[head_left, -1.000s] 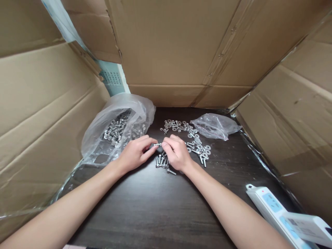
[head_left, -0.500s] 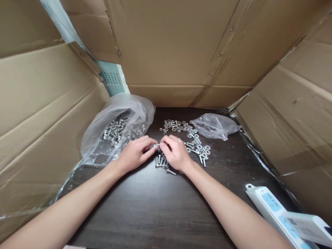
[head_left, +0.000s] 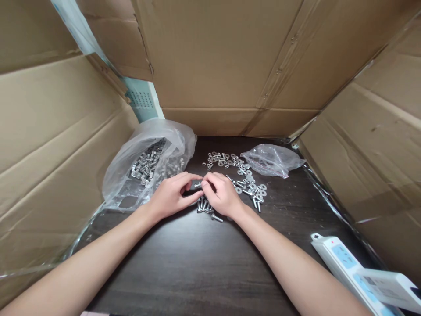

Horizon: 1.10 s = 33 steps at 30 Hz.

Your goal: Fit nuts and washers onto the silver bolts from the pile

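My right hand (head_left: 221,193) pinches one end of a small metal bolt (head_left: 197,185), which points left towards my other hand. Around the bolt's free end, the thumb and forefinger of my left hand (head_left: 174,193) stand apart, so that hand is open. Their tips come close to my right fingertips; whether they touch I cannot tell. Just below both hands lies a small group of bolts (head_left: 204,205), some with parts on their shanks. A single bolt (head_left: 217,218) lies nearest me. My right fingers hide the gripped end of the held bolt.
Loose washers (head_left: 249,179), nuts and bolts spread behind and right of my hands. A clear plastic bag (head_left: 112,175) full of bolts stands at left; a flatter plastic bag (head_left: 272,160) lies back right. A white power strip (head_left: 348,263) is at front right. Cardboard walls (head_left: 223,57) enclose the dark table (head_left: 184,267).
My left thumb and forefinger have parted from the bolt, the thumb dropping lower. My right hand has kept its place with the bolt.
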{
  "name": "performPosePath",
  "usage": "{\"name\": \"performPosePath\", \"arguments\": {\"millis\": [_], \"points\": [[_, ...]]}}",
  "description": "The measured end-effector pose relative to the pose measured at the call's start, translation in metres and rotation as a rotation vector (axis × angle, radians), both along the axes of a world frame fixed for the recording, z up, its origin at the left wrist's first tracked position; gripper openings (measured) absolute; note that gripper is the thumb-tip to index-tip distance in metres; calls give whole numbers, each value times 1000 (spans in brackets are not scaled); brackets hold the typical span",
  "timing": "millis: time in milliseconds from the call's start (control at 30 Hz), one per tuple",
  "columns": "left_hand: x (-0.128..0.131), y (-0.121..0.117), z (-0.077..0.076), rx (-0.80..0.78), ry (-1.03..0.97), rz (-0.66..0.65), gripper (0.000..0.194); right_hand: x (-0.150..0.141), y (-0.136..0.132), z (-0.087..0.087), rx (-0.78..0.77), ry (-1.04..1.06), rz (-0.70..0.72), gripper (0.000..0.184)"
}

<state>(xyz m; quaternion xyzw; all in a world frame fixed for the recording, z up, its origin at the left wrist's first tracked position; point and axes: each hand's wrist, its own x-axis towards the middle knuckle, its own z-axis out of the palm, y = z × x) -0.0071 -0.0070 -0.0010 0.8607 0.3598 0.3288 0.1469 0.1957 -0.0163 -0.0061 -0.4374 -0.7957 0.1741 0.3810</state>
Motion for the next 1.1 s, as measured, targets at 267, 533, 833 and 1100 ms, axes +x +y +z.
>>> {"name": "performPosePath", "arguments": {"millis": [267, 533, 833, 1100], "points": [[0, -1, 1, 30, 4, 2, 16, 0, -1, 0, 0, -8, 8, 26], [1, -1, 1, -10, 10, 15, 14, 0, 0, -1, 25, -16, -24, 25], [1, -1, 0, -100, -31, 15, 12, -1, -2, 1, 5, -6, -15, 13], [0, 0, 0, -84, -27, 37, 10, -1, -4, 3, 18, 36, 18, 10]]}}
